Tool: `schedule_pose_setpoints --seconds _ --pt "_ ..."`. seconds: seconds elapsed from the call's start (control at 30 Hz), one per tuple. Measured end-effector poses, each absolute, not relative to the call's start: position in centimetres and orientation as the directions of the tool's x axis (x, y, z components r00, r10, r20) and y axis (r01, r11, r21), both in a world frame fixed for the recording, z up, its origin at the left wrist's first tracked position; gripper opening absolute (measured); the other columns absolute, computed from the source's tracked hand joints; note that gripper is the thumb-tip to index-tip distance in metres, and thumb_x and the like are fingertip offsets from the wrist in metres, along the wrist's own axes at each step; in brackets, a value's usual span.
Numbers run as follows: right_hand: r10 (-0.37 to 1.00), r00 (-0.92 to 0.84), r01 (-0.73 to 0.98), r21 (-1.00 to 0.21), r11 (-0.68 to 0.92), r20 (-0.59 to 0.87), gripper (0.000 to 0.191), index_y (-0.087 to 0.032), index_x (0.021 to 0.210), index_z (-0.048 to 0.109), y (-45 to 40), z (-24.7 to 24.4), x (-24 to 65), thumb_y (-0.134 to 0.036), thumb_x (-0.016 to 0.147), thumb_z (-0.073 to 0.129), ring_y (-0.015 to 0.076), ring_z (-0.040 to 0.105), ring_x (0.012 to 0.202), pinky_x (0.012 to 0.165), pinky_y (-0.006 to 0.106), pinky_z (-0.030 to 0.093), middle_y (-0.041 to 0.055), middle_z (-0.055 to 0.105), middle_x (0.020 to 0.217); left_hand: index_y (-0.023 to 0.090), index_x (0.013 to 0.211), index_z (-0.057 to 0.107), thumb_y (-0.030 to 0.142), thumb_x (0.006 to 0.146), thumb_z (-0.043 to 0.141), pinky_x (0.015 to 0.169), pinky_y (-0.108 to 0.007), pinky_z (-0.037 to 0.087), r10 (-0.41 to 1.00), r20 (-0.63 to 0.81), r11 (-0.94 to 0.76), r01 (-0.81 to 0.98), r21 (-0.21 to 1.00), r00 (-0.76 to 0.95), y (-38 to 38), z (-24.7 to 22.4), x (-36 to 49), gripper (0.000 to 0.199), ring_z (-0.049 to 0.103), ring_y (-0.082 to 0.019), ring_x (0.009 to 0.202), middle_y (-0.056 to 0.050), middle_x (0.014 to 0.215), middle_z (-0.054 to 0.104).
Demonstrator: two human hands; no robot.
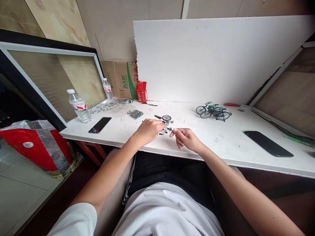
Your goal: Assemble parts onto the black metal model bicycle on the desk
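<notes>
My left hand [150,130] is over the front middle of the table, fingers curled together at the edge of a cluster of small silver and black model bicycle parts [165,130]. Whatever its fingertips grip is hidden. Just right of the cluster, my right hand [187,138] has thumb and forefinger pinched; anything between them is too small to name. A spoked toy wheel [166,117] lies beyond my left fingertips, beside a small black piece [157,117]. Assembled model bicycles [214,111], green and black, stand farther right.
A phone [100,125] and a water bottle [80,106] are at left, a dark phone-shaped object [268,143] at right. Behind are black part frames [110,105], a small bag [136,114], a red box [142,92] and a carton [120,80]. A white board [209,59] borders the back.
</notes>
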State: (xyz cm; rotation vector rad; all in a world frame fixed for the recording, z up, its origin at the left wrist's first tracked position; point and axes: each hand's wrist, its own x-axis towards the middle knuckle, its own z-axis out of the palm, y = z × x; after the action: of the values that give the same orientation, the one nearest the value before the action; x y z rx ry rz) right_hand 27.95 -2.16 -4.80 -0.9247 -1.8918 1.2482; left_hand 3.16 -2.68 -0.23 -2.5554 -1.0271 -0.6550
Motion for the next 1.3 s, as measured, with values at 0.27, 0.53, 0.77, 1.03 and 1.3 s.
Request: schedule_pose_setpoints --seconds 0.27,0.53,0.77,1.03,1.3 --pt "0.817 -0.434 0.393 -0.736 0.551 0.38 0.036 -0.025 0.114 0.046 -2.7 -5.7 27.4 -0.06 0.111 0.042 0.0166 0.055 0.061 0.065 0.031 0.048 -0.0028 0.059 0.073 0.019 0.075 0.065 0.0 0.089 0.057 0.062 -0.032 0.028 0.607 0.527 -0.707 0.707 0.018 0.594 -2.2 -0.2 2.8 0.025 0.062 -0.02 0.07 -0.005 0.076 0.07" --pt "0.702 -0.442 0.428 -0.556 0.712 0.559 0.027 -0.023 0.109 0.064 -2.4 -5.2 27.8 -0.048 0.11 0.053 0.0202 0.069 0.076 0.068 0.033 0.053 0.0075 0.075 0.094 0.02 0.068 0.055 0.004 0.087 0.06 0.063 -0.032 0.026 0.658 0.507 -0.706 0.69 0.16 0.557 -2.0 0.1 2.2 0.025 0.057 -0.02 0.069 -0.005 0.073 0.065" --pt "0.6 -0.471 0.405 -0.446 0.798 0.646 0.03 -0.023 0.115 0.079 -2.5 -5.0 28.3 -0.044 0.109 0.059 0.0242 0.078 0.085 0.078 0.035 0.059 0.009 0.082 0.1 0.021 0.062 0.045 0.001 0.074 0.056 0.062 -0.032 0.025 0.693 0.436 -0.704 0.668 0.241 0.574 -1.9 0.2 1.8 0.026 0.045 -0.018 0.064 -0.002 0.062 0.054" --pt "0.655 -0.48 0.416 -0.506 0.755 0.583 0.037 -0.021 0.109 0.081 -2.8 -5.4 27.3 -0.047 0.11 0.055 0.0237 0.076 0.087 0.079 0.032 0.056 0.01 0.082 0.104 0.021 0.057 0.049 0.003 0.07 0.057 0.061 -0.031 0.024 0.727 0.404 -0.683 0.649 0.335 0.556 -1.4 -0.6 1.3 0.023 0.036 -0.015 0.06 0.001 0.057 0.046" --pt "0.786 -0.46 0.423 -0.676 0.603 0.414 0.052 -0.019 0.078 0.066 -3.1 -4.9 27.1 -0.058 0.109 0.05 0.0119 0.041 0.053 0.059 0.027 0.038 -0.0027 0.054 0.054 0.02 0.058 0.056 0.004 0.07 0.058 0.06 -0.029 0.026 0.73 0.408 -0.682 0.628 0.376 0.549 -1.0 -1.2 1.5 0.02 0.04 -0.014 0.06 0.001 0.059 0.051"
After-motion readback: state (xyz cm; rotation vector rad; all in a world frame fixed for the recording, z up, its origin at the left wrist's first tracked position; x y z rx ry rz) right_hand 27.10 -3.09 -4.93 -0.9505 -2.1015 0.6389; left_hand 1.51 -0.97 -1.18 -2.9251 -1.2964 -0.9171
